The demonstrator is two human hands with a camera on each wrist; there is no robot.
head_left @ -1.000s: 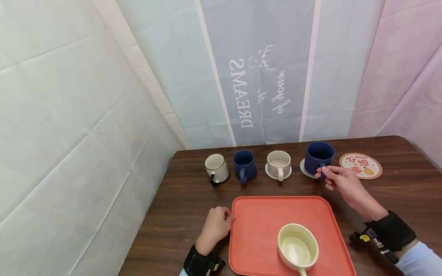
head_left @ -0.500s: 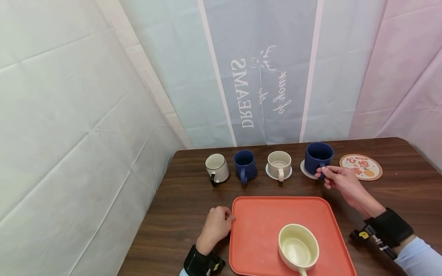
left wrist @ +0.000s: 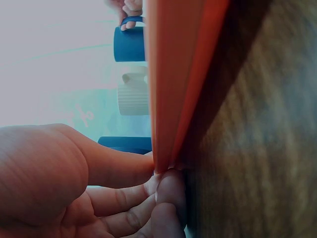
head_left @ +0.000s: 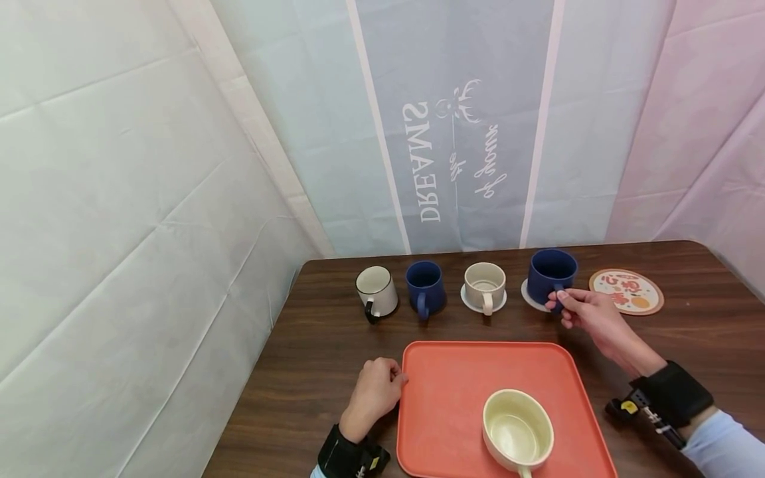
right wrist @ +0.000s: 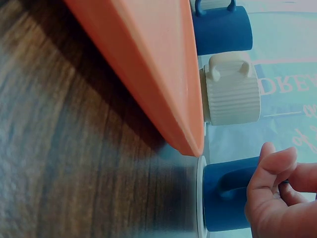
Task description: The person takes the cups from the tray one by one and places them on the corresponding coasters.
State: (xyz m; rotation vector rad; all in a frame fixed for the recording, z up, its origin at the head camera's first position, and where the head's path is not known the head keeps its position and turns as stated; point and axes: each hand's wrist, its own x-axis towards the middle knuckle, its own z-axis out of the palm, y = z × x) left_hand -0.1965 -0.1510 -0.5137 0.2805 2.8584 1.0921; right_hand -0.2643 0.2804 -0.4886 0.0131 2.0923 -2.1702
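My right hand (head_left: 594, 320) pinches the handle of a dark blue mug (head_left: 544, 279) between thumb and fingers. That mug stands upright on a white coaster (head_left: 530, 297); in the right wrist view the mug's base (right wrist: 213, 198) lies flat against the coaster (right wrist: 200, 193). At the left side of an orange-red tray (head_left: 442, 405), my left hand (head_left: 372, 392) grips the rim. The left wrist view shows the thumb (left wrist: 119, 167) on the upper side of the rim (left wrist: 171, 84) and fingertips (left wrist: 171, 191) below it. A pale yellow cup (head_left: 516, 428) with a handle sits on the tray.
Left of the held mug, a cream ribbed cup (head_left: 484, 282) stands on a white saucer or coaster, then another blue mug (head_left: 425, 289) and a white mug (head_left: 376, 292) with black handle. A round printed coaster (head_left: 626, 292) lies right. A curtain (head_left: 466, 119) hangs behind the table.
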